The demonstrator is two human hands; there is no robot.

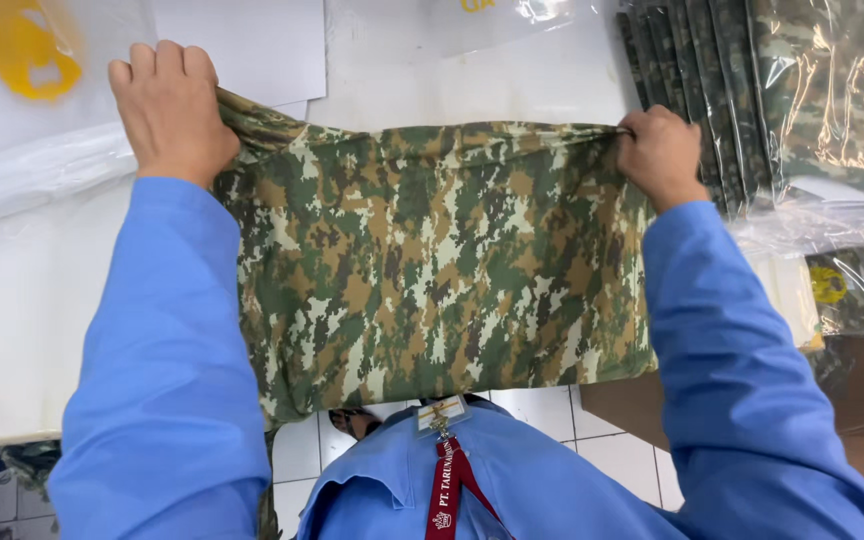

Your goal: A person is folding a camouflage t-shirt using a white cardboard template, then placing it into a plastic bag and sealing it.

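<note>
A green, tan and cream camouflage fabric garment (432, 260) lies stretched across the white desk (22, 330), its near edge hanging over the desk's front rim towards the person. The left hand (170, 105), at about ten o'clock, is closed on the garment's far left corner, fingers curled over the bunched cloth. The right hand (660, 152), at about two o'clock, pinches the far right corner, knuckles up. Between them the top edge is pulled taut in a nearly straight line.

This looks like the spreading or first-fold stage: the cloth is held flat and square, not yet doubled over. A next move would call for both corners to travel together and evenly, so the edge stays straight and the cloth does not skew.

At three o'clock stands a row of clear plastic bags holding folded camouflage cloth (812, 100). At eleven o'clock lies a clear bag with a yellow print (37, 50).
</note>
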